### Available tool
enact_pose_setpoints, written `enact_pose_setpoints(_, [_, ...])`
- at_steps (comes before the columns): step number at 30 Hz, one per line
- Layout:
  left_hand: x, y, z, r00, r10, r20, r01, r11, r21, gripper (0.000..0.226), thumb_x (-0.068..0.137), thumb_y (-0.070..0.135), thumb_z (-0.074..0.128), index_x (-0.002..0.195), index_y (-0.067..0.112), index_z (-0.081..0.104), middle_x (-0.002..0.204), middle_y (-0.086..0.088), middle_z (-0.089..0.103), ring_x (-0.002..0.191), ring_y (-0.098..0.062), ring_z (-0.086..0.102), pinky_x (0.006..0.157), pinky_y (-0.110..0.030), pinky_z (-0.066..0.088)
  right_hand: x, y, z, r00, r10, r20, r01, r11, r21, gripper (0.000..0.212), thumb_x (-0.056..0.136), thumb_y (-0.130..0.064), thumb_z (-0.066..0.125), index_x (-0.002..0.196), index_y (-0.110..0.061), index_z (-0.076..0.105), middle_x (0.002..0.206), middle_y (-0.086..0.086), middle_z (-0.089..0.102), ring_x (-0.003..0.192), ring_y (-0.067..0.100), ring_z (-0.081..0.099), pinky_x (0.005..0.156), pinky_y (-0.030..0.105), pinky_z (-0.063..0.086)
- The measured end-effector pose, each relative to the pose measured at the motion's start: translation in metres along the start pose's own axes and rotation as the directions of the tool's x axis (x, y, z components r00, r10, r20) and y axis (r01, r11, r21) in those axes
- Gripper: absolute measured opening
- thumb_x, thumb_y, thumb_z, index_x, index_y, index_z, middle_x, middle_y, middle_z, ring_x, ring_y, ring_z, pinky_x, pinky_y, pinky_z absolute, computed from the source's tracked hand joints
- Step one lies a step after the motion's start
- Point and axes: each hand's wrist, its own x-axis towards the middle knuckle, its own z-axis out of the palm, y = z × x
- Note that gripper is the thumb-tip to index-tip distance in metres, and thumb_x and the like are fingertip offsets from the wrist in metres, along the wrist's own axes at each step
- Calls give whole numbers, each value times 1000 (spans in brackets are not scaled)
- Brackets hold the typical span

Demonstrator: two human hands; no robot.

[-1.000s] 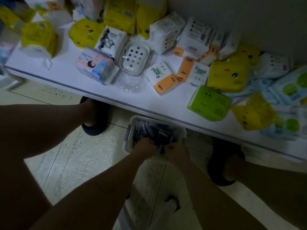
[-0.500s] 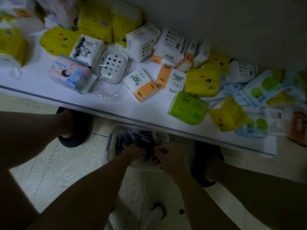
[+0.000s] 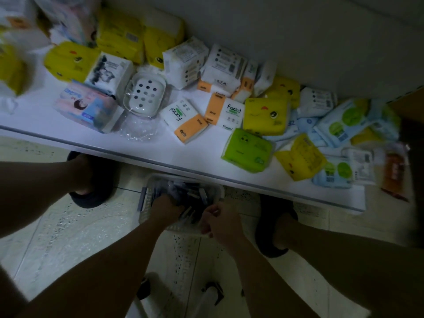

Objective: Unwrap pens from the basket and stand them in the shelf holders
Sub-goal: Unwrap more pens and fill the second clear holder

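The basket [image 3: 144,203] sits on the tiled floor between the person's two feet, with its far end tucked under the front edge of a white shelf [image 3: 202,157]. It holds a heap of dark pens [image 3: 195,193], some with pale wrapping, though blur hides the details.

The left hand [image 3: 166,208] reaches down into the basket's near half, with its fingers buried among the pens. Whether they grasp one cannot be told. The right hand [image 3: 221,222] is at the basket's near right corner, just beside the left hand, fingers curled inward. The dim light does not show whether they clench anything.

A dark slipper [image 3: 91,198] lies left of the basket and another [image 3: 270,226] lies right of it. Beyond the basket, the shelf is strewn with tissue packs [image 3: 247,150] and a white soap dish [image 3: 144,97] with holes.
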Motion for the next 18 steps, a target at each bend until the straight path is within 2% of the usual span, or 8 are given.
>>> enact_pose_setpoints(4, [-21,7,-9,1000,-17,9,18,994,-111,18,89,17,63,73,11,58,69,-6,59,68,-21,59,64,-28,50,-5,-3,0,1000,7,-9,-7,1000,-2,15,99,-12,47,114,-11,49,85,3,62,57,14,62,51,24,46])
enact_pose_setpoints(6, [-35,16,-15,999,18,39,-13,989,-145,23,93,22,59,72,15,57,68,-3,58,63,-15,55,57,-23,44,-11,-5,-1,1000,10,25,-9,999,-37,21,101,-12,41,119,-12,51,94,8,63,70,18,62,55,24,46])
enact_pose_setpoints(7, [-40,21,-18,997,52,58,-43,988,-150,22,96,25,54,79,13,60,74,-5,61,66,-15,57,56,-21,45,-12,-6,-3,999,10,53,-7,998,-59,22,100,-11,40,119,-13,53,99,10,63,78,20,62,59,26,47])
enact_pose_setpoints(9, [-54,36,-28,990,101,103,-83,983,-166,23,101,25,44,101,10,60,93,-9,64,78,-19,63,59,-23,52,-20,-13,-11,998,14,56,-7,994,-112,19,98,-9,41,102,-15,58,98,10,62,84,23,59,69,32,49])
enact_pose_setpoints(10, [-63,44,-35,985,121,123,-98,979,-177,22,101,20,41,106,10,59,95,-10,64,80,-21,64,62,-27,55,-26,-19,-16,999,12,30,-9,993,-119,19,96,-7,43,89,-17,58,90,8,62,79,22,58,68,34,48])
enact_pose_setpoints(12, [-83,60,-46,980,146,136,-110,963,-244,21,99,9,40,110,9,58,83,-8,62,70,-22,63,58,-31,55,-41,-34,-26,999,4,-54,-7,998,-64,20,94,-3,44,79,-13,54,76,7,58,63,20,54,58,29,43])
enact_pose_setpoints(14, [-104,78,-58,977,164,133,-114,941,-320,19,95,2,41,106,9,56,75,-7,59,59,-19,58,50,-27,51,-57,-48,-35,986,-47,-160,41,998,-36,13,96,-9,45,87,-10,55,80,10,61,63,22,54,54,26,38])
enact_pose_setpoints(18, [-139,107,-83,964,262,33,-231,898,-374,19,98,9,38,105,9,56,77,-9,59,56,-18,49,39,-20,41,-82,-67,-48,922,-287,-261,259,956,-134,29,100,-35,46,112,-14,62,106,9,65,99,28,60,72,30,40])
